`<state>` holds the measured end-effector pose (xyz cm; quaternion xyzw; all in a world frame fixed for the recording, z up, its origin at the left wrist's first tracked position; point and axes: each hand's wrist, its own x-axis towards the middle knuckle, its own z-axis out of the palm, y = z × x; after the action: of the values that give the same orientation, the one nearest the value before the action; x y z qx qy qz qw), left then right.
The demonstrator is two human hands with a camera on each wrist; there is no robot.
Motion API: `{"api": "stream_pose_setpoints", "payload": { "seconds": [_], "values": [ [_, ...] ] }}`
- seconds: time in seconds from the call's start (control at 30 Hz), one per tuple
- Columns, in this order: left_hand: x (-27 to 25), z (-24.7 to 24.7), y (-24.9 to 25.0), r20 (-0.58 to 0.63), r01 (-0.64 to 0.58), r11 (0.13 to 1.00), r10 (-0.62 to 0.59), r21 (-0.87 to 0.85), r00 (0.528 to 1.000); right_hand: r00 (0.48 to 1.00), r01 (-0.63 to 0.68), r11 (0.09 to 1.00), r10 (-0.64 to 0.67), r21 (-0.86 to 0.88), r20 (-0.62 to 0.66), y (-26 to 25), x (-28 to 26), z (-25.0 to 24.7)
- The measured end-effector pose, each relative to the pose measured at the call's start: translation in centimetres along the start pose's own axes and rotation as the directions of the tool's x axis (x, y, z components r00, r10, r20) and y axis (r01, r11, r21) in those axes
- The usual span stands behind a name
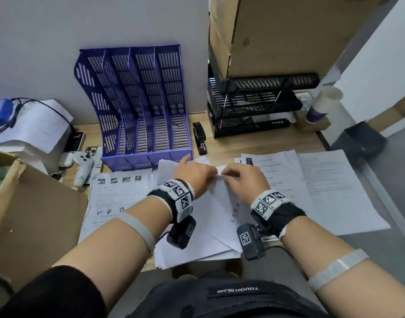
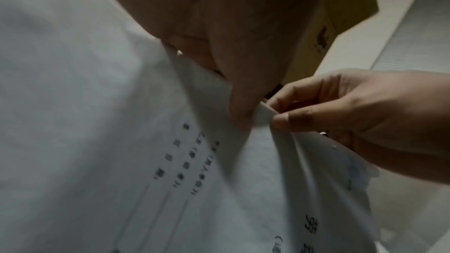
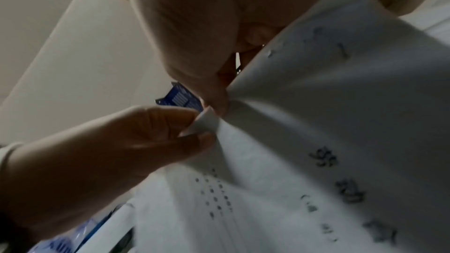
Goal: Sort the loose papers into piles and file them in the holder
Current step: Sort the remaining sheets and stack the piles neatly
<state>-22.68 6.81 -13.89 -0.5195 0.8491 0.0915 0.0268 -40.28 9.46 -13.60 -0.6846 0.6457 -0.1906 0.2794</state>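
Note:
A blue slotted file holder stands against the wall with nothing visible in its compartments. In front of it, printed papers cover the desk: a sheet with small pictures at left, a middle stack, and overlapping pages at right. My left hand and right hand meet over the middle stack. Each pinches the lifted top edge of the printed sheets. In the wrist views my left hand and right hand hold almost side by side, and the paper creases between them.
A black stapler lies right of the holder. Stacked black trays sit under a cardboard box, with a paper cup beside them. At left are a controller, a phone, a paper stack and an open cardboard box.

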Motion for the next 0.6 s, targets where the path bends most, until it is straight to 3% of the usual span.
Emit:
{"api": "stream_pose_setpoints", "payload": {
  "seconds": [0.1, 0.17, 0.2, 0.27, 0.33, 0.43, 0.47, 0.53, 0.6],
  "values": [
    [0.5, -0.4, 0.4, -0.010, 0.063, 0.973, -0.067, -0.223, 0.998, 0.971, -0.170, 0.985, 0.172, 0.026, -0.167, 2.9, -0.2, -1.4],
    [0.9, -0.2, 0.2, -0.021, 0.121, 0.874, -0.148, -0.470, 0.989, 0.895, -0.352, 0.922, 0.382, 0.162, -0.230, 5.6, -0.8, -2.4],
    [1.3, 0.0, 0.2, -0.017, 0.152, 0.796, -0.199, -0.585, 0.980, 0.847, -0.428, 0.856, 0.492, 0.291, -0.200, 7.1, -1.4, -2.9],
    [2.2, 0.5, 0.8, -0.013, 0.184, 0.663, -0.281, -0.726, 0.960, 0.784, -0.544, 0.697, 0.621, 0.467, -0.012, 8.9, -2.8, -3.6],
    [3.2, 1.0, 2.0, 0.003, 0.210, 0.559, -0.347, -0.802, 0.938, 0.748, -0.607, 0.570, 0.645, 0.554, 0.155, 10.4, -4.3, -3.4],
    [4.9, 2.5, 4.4, 0.119, 0.285, 0.386, -0.401, -0.877, 0.909, 0.763, -0.605, 0.350, 0.512, 0.716, 0.395, 12.6, -6.4, -3.1],
    [5.6, 3.2, 5.4, 0.156, 0.306, 0.343, -0.401, -0.888, 0.903, 0.777, -0.605, 0.324, 0.440, 0.727, 0.450, 13.1, -6.9, -3.2],
    [7.1, 5.0, 7.3, 0.223, 0.335, 0.259, -0.380, -0.906, 0.898, 0.801, -0.586, 0.435, 0.435, 0.683, 0.411, 14.3, -7.6, -4.3],
    [8.5, 6.5, 9.5, 0.295, 0.367, 0.187, -0.326, -0.911, 0.898, 0.797, -0.571, 0.599, 0.569, 0.561, 0.203, 15.8, -7.9, -6.2]
  ]
}}
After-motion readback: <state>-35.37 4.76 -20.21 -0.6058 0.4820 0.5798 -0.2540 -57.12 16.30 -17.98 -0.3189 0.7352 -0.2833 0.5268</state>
